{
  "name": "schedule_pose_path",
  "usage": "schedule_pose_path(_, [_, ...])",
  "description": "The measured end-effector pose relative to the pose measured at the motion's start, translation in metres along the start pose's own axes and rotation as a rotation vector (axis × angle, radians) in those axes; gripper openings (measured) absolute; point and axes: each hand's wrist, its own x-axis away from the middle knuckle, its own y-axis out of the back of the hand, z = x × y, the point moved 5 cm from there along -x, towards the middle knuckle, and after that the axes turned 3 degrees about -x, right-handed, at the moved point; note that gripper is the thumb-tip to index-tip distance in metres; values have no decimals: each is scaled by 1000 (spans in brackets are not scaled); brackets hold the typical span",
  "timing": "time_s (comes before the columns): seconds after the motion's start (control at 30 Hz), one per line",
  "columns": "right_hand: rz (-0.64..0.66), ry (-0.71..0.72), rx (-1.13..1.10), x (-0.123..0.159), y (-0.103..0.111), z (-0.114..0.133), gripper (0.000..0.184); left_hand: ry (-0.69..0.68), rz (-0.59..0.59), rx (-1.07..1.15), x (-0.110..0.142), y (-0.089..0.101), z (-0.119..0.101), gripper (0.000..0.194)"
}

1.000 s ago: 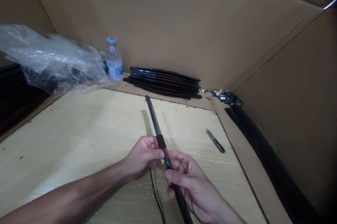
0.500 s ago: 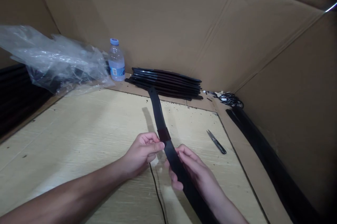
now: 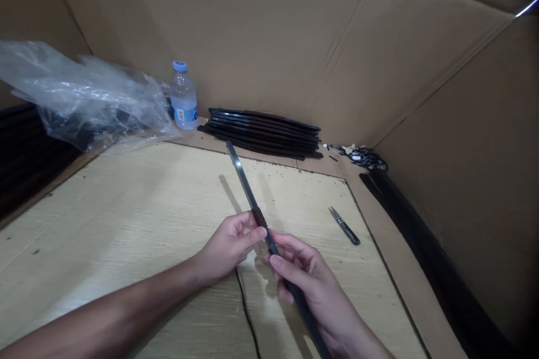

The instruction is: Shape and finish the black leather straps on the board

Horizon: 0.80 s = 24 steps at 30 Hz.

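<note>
A long, flat black strip (image 3: 241,169) runs away from me over the board, turned with its narrow edge up. A dark reddish wrapped band (image 3: 259,217) circles it partway along. My left hand (image 3: 229,244) pinches the strip with thumb and fingers just below the band. From beneath that hand a dark cord (image 3: 245,305) hangs down toward me; whether the fingers also grip the cord is hidden. My right hand (image 3: 315,275) is closed around the strip nearer to me, thumb on top. Thread snips (image 3: 344,226) lie on the board to the right.
Several black strips (image 3: 265,131) are stacked at the back beside a water bottle (image 3: 184,98). Clear plastic bags (image 3: 96,100) cover dark strips at left. A tangle of cords (image 3: 366,158) and long black pieces (image 3: 421,246) line the right. Cardboard walls (image 3: 252,27) surround the board (image 3: 126,207).
The strip has been rotated from broad face up to narrow edge up, its far end shifting left. My right thumb has come over onto the strip; my left hand keeps its pinch.
</note>
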Motion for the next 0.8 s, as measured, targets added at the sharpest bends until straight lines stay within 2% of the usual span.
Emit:
schedule_pose_path(0.23, [6, 30, 108, 1, -1, 1, 52, 23, 0, -28, 2, 0, 0, 30])
schedule_pose_path(0.43, [86, 30, 205, 1, -4, 1, 24, 7, 33, -49, 3, -4, -5, 25])
schedule_pose_path(0.57, [64, 10, 231, 2, -7, 2, 26, -7, 29, -87, 2, -4, -5, 22])
schedule_pose_path(0.7, [82, 57, 289, 3, -11, 4, 25, -26, 95, -38, 1, -5, -2, 22])
schedule_pose_path(0.8, [58, 56, 318, 2, -9, 3, 23, -9, 69, -65, 2, -4, -1, 21])
